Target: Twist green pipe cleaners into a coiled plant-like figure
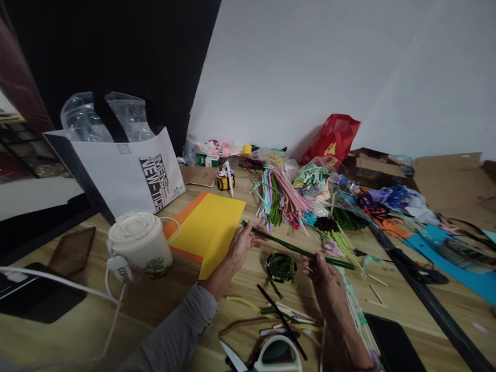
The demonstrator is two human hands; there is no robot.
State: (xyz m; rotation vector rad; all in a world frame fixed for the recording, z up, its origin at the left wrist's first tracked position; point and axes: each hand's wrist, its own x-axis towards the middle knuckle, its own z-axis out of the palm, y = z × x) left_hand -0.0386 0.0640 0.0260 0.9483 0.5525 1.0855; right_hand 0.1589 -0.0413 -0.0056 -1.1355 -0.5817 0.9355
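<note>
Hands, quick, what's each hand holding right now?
Left hand: closed, holding the green stems near one end.
Right hand: closed, holding the same stems nearer the other end.

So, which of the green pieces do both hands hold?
The long green piece, stretched between left hand and right hand; the green coil lies on the table, green bunches farther back.

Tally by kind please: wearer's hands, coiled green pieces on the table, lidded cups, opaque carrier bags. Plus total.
Left hand and right hand: 2
Green coil: 1
Lidded cup: 1
White bag and red bag: 2
Total: 6
</note>
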